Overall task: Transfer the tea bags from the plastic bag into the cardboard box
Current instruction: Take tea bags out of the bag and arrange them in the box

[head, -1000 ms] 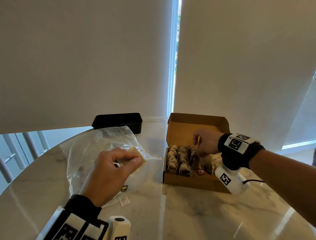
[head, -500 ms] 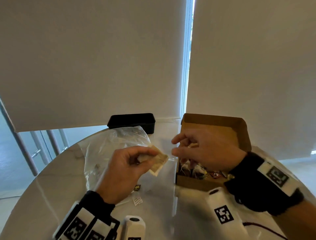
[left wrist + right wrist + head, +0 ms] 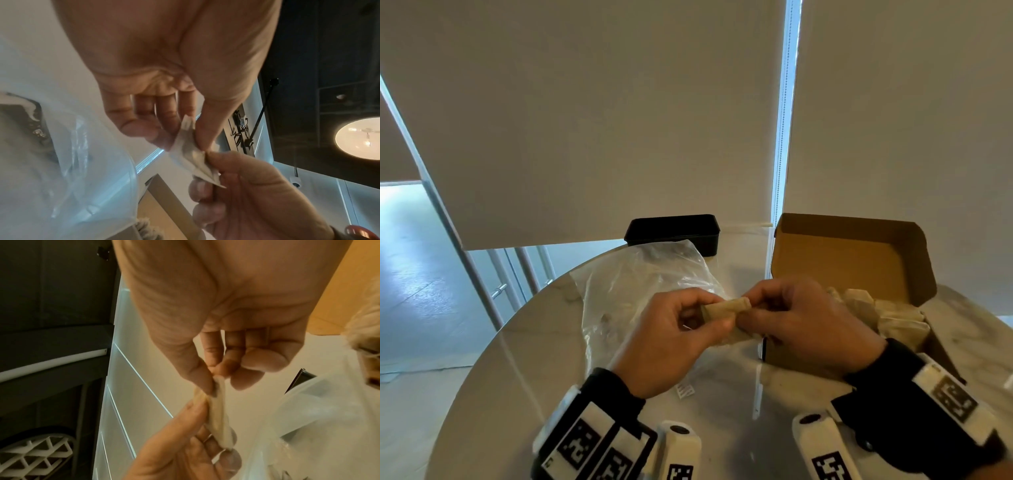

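Note:
A tan tea bag (image 3: 726, 308) is held above the table between both hands. My left hand (image 3: 681, 337) pinches its left end and my right hand (image 3: 791, 318) pinches its right end. The left wrist view shows the tea bag (image 3: 194, 155) between thumb and fingers of both hands, as does the right wrist view, with the tea bag (image 3: 218, 415) seen edge-on. The clear plastic bag (image 3: 640, 291) lies crumpled on the table behind my left hand. The open cardboard box (image 3: 842, 260) stands at the right with several tea bags (image 3: 893, 315) inside, its lid raised.
A black rectangular container (image 3: 673, 231) sits at the table's far edge behind the plastic bag. A small paper tag (image 3: 685, 390) lies on the round marble table (image 3: 722, 428) near my left wrist. Window blinds hang close behind the table.
My right hand left the box, came leftward and took hold of the tea bag that my left hand lifted away from the plastic bag. Both hands now hold it together.

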The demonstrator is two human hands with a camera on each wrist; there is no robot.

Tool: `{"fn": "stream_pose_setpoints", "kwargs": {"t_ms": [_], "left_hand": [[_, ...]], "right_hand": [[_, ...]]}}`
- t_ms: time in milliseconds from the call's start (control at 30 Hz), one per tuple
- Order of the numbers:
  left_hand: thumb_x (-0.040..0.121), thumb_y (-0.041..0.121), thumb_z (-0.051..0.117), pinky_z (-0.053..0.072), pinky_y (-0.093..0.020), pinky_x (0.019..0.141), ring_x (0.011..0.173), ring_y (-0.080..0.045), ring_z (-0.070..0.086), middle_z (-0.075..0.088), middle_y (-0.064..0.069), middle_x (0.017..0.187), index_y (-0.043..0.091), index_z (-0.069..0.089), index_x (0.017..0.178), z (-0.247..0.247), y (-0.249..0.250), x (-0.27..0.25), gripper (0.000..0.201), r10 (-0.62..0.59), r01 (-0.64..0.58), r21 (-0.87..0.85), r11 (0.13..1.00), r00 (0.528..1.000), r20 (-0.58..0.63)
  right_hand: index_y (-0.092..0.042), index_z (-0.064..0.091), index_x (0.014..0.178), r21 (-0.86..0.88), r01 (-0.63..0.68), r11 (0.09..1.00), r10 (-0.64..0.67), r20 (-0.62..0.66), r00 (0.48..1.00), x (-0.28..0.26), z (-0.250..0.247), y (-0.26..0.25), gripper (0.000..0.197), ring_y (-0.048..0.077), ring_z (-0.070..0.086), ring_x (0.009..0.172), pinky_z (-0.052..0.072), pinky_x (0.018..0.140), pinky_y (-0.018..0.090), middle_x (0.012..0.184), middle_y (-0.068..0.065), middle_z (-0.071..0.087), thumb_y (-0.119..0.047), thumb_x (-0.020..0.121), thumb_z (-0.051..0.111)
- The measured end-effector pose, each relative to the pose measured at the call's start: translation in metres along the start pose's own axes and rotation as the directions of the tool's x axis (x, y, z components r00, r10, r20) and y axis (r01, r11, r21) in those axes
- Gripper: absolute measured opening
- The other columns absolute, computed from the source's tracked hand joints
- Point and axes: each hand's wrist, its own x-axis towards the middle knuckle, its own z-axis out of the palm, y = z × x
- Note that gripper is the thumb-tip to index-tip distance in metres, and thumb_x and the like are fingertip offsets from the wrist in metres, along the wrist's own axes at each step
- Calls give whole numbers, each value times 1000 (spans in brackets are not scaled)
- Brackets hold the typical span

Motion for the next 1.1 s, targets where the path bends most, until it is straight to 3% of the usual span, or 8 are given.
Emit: {"fn": "stream_pose_setpoints", "kwargs": {"t_ms": [133,233,300,433,600,800,967,1100], "left_hand": [[79,11,68,47,-16,60,61,-5,60,68,1,68,8,71,85,-2,3,0,7,-48,36,-166,985,996,-69],[73,20,70,46,-22,57,56,-9,52,64,-2,65,9,71,84,-4,2,1,16,-105,81,-258,963,991,-79],[77,10,70,48,-25,57,58,-13,56,66,-6,66,10,68,86,-4,0,1,10,-148,120,-270,955,985,-85],[79,8,70,50,-22,59,63,-14,62,70,-4,70,13,65,90,-4,2,-1,13,-160,155,-93,983,986,-47],[71,23,76,49,-30,72,80,-11,58,66,10,85,27,68,72,-32,-13,-1,9,-87,174,340,924,963,-256],[73,19,74,47,-29,71,81,-15,60,67,-1,87,43,71,67,-41,-21,1,25,-270,279,497,822,959,-91],[82,9,62,40,-30,90,98,-8,55,59,10,109,40,74,72,-37,-22,4,34,-306,271,504,820,952,-14],[85,10,61,37,-25,84,98,-8,53,54,13,119,35,70,99,-31,-23,5,31,-295,240,566,788,955,6]], "right_hand": [[-17,72,87,85,-16,996,11,60,998,-4,5,0,30,9,53,54,48,54,20,71,6,68,-43,74,66],[-15,70,86,110,-27,994,21,56,998,-6,8,2,23,8,51,51,46,51,21,69,4,67,-37,80,64],[-12,69,83,177,-39,984,39,1,999,-5,8,5,20,15,51,53,45,50,23,67,6,68,-31,82,64],[-10,68,80,208,-29,978,46,-76,996,-8,10,3,15,21,52,56,44,49,23,64,8,67,-21,88,62],[-25,69,81,-183,-50,982,17,-179,984,-19,-32,-6,8,1,59,54,47,51,14,66,-4,68,-29,86,64],[-22,66,78,-747,-211,630,117,-177,977,-33,-136,4,13,9,60,68,47,65,25,73,-6,64,-26,90,63],[-32,58,73,-879,-232,416,300,-108,948,-33,-157,25,19,1,54,68,37,63,17,73,-14,59,-30,91,62],[-28,59,78,-924,-193,329,368,-63,928,-28,-152,32,14,3,53,70,35,61,14,74,-15,56,-30,92,60]]}}
